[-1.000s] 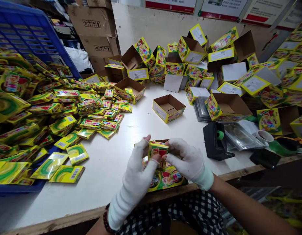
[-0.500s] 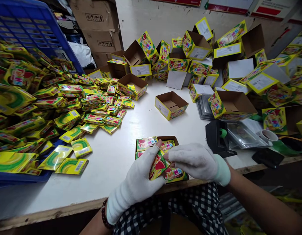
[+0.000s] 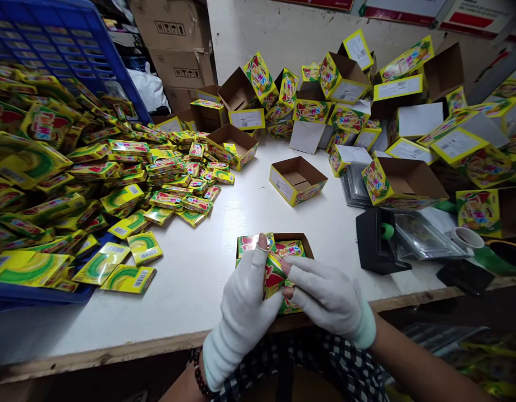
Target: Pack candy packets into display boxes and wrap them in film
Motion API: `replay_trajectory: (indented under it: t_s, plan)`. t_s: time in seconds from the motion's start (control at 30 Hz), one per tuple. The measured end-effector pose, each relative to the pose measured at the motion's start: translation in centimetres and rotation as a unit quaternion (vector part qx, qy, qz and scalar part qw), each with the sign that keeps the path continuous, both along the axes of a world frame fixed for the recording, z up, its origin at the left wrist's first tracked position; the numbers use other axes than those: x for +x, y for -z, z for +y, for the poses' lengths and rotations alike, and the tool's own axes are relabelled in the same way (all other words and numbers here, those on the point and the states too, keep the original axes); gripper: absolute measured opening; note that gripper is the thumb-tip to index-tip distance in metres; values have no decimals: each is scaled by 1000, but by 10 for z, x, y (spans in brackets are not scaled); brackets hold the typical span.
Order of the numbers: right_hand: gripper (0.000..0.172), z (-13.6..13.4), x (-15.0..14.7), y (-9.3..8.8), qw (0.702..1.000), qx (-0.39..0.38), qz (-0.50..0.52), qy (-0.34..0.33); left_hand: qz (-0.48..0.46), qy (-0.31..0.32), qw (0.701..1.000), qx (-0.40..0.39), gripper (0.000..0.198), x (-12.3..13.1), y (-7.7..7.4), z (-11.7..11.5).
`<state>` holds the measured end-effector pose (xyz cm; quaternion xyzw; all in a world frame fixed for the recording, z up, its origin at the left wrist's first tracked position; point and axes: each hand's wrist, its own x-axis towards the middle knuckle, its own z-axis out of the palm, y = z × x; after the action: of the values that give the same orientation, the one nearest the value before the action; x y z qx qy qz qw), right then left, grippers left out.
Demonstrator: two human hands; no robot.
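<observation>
Over the carton, left hand pinches a tilted packet; right hand at its edge, grip unclear. Loose hold could drop it askew.

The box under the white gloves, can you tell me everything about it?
The box looks like cardboard, with brown inner walls and an open top. Colourful packets lie inside. It sits on the white table, close to the front edge. The left hand, holding another packet above it, and the right hand hide much of it, so I can't tell whether they touch it.
</observation>
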<state>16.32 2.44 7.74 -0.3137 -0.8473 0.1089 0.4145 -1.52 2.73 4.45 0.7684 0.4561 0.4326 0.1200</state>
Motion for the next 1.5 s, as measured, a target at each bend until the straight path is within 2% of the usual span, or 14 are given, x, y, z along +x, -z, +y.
replay_trajectory:
  t_s: [0.13, 0.2, 0.27, 0.37, 0.4, 0.5, 0.63, 0.7, 0.83, 1.0, 1.17, 1.3, 1.4, 1.5]
  plan:
    - [33, -1, -10, 9, 976, -145, 125, 107, -38, 13, 999, 3, 95, 6, -1, 1]
    - [35, 2, -9, 8, 959, -207, 159, 110, -67, 50, 996, -27, 92, 2, -5, 1]
    - [37, 4, -5, 5, 963, -225, 125, 85, -107, 81, 989, -68, 71, -5, -11, 3]
    - [44, 3, 3, 2, 981, -176, 24, 73, -137, 125, 977, -101, 19, -17, -27, 10]
    - [45, 2, 4, 1, 985, -157, -3, 72, -128, 142, 976, -103, 10, -20, -33, 13]
    - [46, 2, 5, 2, 990, -121, -41, 67, -44, 192, 977, -81, 13, -28, -51, 23]
    - [46, 6, 3, 4, 986, -144, -49, 63, 123, 229, 965, -39, 15, -34, -67, 33]
    - [46, 8, 3, 4, 985, -150, -50, 64, 164, 246, 954, -39, 15, -36, -71, 37]
    - [46, 8, 1, 5, 987, -138, -42, 64, 156, 262, 951, -57, 15, -36, -70, 39]
    - [47, 12, -3, 6, 983, -169, -24, 65, 68, 199, 972, -100, 11, -37, -65, 36]
    - [37, 22, -4, 12, 970, -228, 42, 68, 14, 150, 987, -65, 16, -32, -55, 35]
    - [28, 29, 1, 6, 964, -255, 67, 25, -89, 111, 988, -56, 14, -18, -44, 33]
    - [28, 32, 8, -4, 969, -244, 26, 11, -159, 101, 973, -131, 11, -12, -40, 31]
    - [27, 33, 17, -9, 977, -213, -29, -14, -187, 135, 939, -254, 19, -14, -44, 30]
